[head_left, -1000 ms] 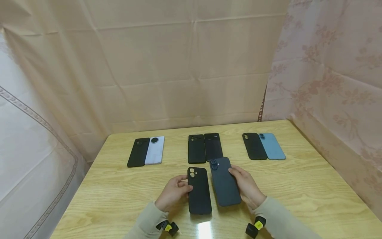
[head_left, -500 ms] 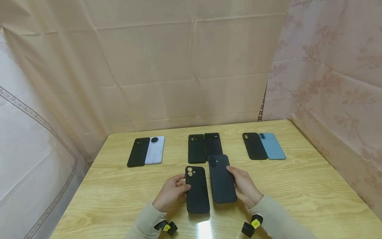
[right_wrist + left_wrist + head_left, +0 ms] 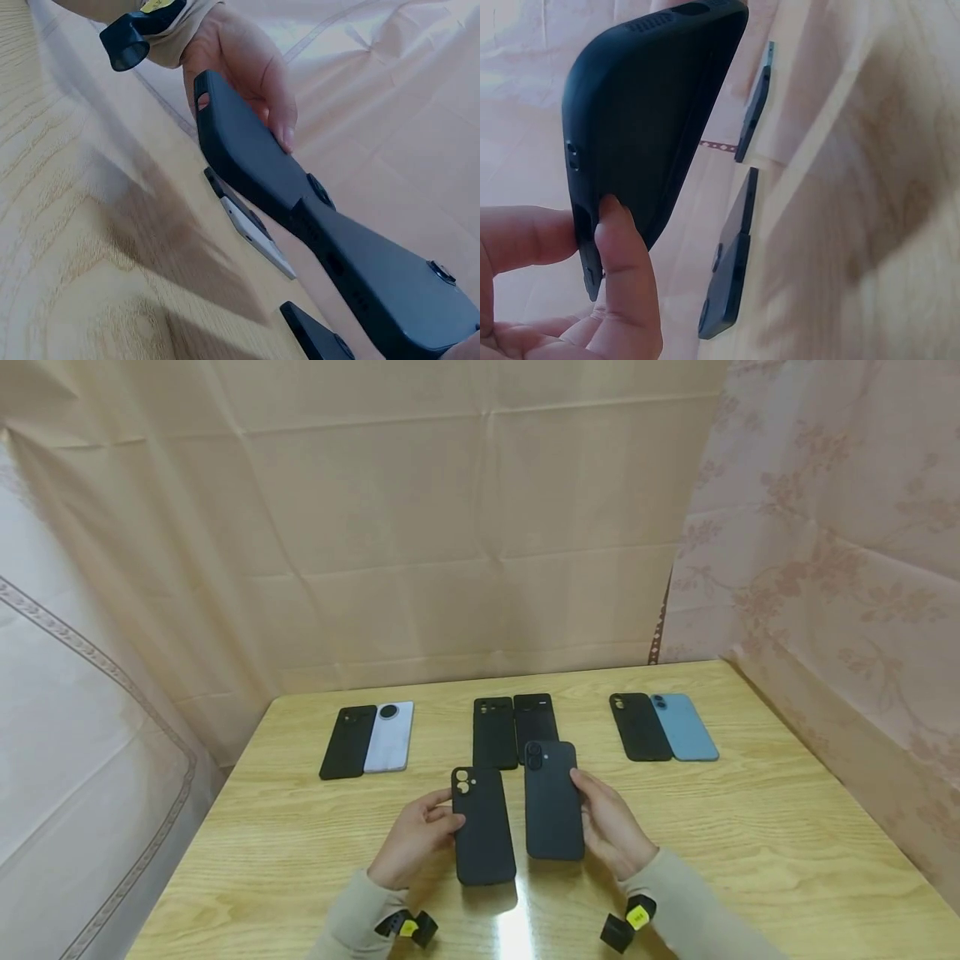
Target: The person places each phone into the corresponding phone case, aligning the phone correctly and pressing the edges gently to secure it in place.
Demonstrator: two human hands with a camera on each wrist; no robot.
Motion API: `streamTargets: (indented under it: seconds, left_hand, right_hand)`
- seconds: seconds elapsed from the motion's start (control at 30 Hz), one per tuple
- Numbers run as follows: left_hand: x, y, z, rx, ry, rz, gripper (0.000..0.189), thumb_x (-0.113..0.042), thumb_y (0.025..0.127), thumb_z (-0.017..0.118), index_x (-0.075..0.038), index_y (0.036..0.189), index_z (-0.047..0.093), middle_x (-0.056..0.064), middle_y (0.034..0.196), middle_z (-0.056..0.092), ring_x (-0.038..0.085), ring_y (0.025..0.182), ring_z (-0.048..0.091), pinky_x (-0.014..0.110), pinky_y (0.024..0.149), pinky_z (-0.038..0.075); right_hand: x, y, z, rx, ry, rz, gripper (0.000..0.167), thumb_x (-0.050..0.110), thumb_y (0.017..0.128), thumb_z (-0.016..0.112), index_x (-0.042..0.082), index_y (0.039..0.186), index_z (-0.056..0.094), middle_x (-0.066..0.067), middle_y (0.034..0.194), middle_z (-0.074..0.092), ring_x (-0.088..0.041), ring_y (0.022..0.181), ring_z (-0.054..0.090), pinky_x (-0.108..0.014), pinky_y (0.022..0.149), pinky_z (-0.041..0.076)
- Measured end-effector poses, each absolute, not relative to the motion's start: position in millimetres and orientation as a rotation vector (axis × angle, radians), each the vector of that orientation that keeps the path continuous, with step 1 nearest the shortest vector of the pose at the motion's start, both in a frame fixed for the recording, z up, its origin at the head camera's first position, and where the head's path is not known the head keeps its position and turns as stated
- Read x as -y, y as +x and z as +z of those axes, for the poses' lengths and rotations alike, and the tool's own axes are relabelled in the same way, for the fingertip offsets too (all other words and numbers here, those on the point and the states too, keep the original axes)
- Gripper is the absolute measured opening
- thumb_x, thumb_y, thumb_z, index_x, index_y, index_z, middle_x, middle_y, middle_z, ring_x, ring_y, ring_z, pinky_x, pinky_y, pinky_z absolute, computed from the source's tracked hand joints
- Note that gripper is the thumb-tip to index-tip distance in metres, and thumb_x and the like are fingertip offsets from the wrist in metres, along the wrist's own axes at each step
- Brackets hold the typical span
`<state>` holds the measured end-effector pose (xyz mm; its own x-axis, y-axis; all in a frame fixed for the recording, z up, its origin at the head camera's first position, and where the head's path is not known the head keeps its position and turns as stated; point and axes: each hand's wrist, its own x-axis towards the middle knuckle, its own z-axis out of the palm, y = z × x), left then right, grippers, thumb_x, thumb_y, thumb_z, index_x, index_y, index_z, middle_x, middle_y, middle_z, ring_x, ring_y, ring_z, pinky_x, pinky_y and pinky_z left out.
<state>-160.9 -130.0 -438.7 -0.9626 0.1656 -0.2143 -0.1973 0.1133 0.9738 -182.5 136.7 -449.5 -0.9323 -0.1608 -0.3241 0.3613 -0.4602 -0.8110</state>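
Black phone case (image 3: 483, 831) pinched in left hand (image 3: 416, 839), dark smartphone (image 3: 553, 806) gripped in right hand (image 3: 613, 825), lower centre of frame; seemingly at matching, next probably calling for alignment.

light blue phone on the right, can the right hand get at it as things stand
Probably not straight away: the right hand holds a dark phone, so its grip is taken. Otherwise the way looks free: nothing covers the light blue phone, and the black case lies flat beside it.
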Motion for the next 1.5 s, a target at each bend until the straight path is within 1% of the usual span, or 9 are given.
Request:
streamTargets:
  seconds: [0.13,0.2,0.3,0.4,0.57,0.77,1.03,1.3,1.5]
  left_hand:
    - [133.0,-161.1,-434.4,-2.135,-0.053,1.925,0.056,-0.005,0.093,0.060,0.010,0.143,0.038,0.012,0.101,0.071,0.011,0.086,0.066,0.031,0.078,0.058]
    - [134.6,-161.8,-432.8,-2.129,-0.044,1.936,0.056,-0.005,0.093,0.060,0.009,0.143,0.038,0.011,0.101,0.071,0.012,0.086,0.067,0.031,0.078,0.059]
    - [136.6,-162.3,-430.4,-2.104,-0.022,1.968,0.056,-0.005,0.093,0.059,0.007,0.144,0.038,0.010,0.101,0.072,0.011,0.086,0.067,0.030,0.078,0.058]
    - [137.3,-162.3,-427.4,-2.077,-0.001,1.991,0.056,-0.005,0.094,0.059,0.005,0.145,0.038,0.011,0.104,0.072,0.011,0.087,0.067,0.030,0.079,0.058]
    - [135.6,-160.9,-421.3,-2.071,0.022,2.008,0.056,-0.006,0.094,0.059,0.003,0.146,0.038,0.013,0.108,0.071,0.012,0.089,0.067,0.031,0.080,0.058]
    - [131.8,-160.7,-417.0,-2.073,0.034,2.024,0.057,-0.008,0.095,0.061,0.001,0.146,0.039,0.012,0.109,0.071,0.012,0.090,0.067,0.032,0.083,0.058]
    - [124.7,-162.7,-411.6,-2.055,0.076,2.038,0.058,-0.010,0.093,0.065,-0.002,0.145,0.042,0.009,0.105,0.071,0.012,0.089,0.067,0.033,0.084,0.058]
    - [116.2,-164.7,-412.6,-2.015,0.163,2.040,0.059,-0.010,0.093,0.066,0.001,0.145,0.042,0.004,0.102,0.070,0.010,0.089,0.066,0.032,0.084,0.058]
    - [106.7,-167.2,-417.8,-1.985,0.193,2.073,0.060,-0.011,0.092,0.067,-0.002,0.146,0.042,-0.001,0.097,0.069,0.009,0.087,0.065,0.033,0.084,0.058]
  right_hand:
    - [-136.4,-182.7,-449.7,-1.374,0.280,-2.462,0.064,0.022,0.107,0.036,0.002,0.156,0.000,-0.007,0.166,0.004,-0.016,0.152,0.008,-0.033,0.124,0.013]
    - [-135.8,-182.8,-450.1,-1.360,0.293,-2.474,0.062,0.023,0.107,0.036,0.004,0.157,0.005,-0.006,0.164,0.013,-0.010,0.148,0.022,-0.027,0.121,0.022]
    - [-134.7,-182.5,-451.4,-1.372,0.310,-2.471,0.060,0.027,0.107,0.037,0.007,0.157,0.010,-0.004,0.153,0.035,-0.001,0.129,0.049,-0.019,0.110,0.040]
    - [-132.9,-182.4,-451.8,-1.363,0.310,-2.471,0.058,0.030,0.107,0.037,0.008,0.156,0.015,0.004,0.134,0.050,0.004,0.109,0.059,-0.017,0.098,0.048]
    - [-131.3,-182.5,-451.2,-1.293,0.270,-2.470,0.045,0.027,0.108,0.031,0.010,0.149,0.024,0.008,0.114,0.063,-0.001,0.106,0.061,-0.021,0.096,0.051]
    - [-129.9,-183.4,-448.5,-1.195,0.263,-2.466,0.024,0.026,0.108,0.031,0.013,0.125,0.044,0.006,0.098,0.068,-0.002,0.093,0.065,-0.020,0.086,0.054]
    - [-128.4,-185.7,-446.4,-1.209,0.218,-2.452,0.025,0.026,0.108,0.033,0.015,0.106,0.056,0.006,0.091,0.070,-0.003,0.088,0.067,-0.020,0.083,0.055]
    - [-126.3,-186.8,-441.7,-1.246,0.243,-2.388,0.024,0.030,0.107,0.040,0.015,0.099,0.057,0.006,0.084,0.068,-0.004,0.080,0.066,-0.018,0.075,0.056]
    - [-124.1,-186.1,-439.4,-1.213,0.246,-2.384,0.026,0.031,0.107,0.037,0.017,0.098,0.057,0.006,0.084,0.068,-0.004,0.079,0.066,-0.020,0.074,0.056]
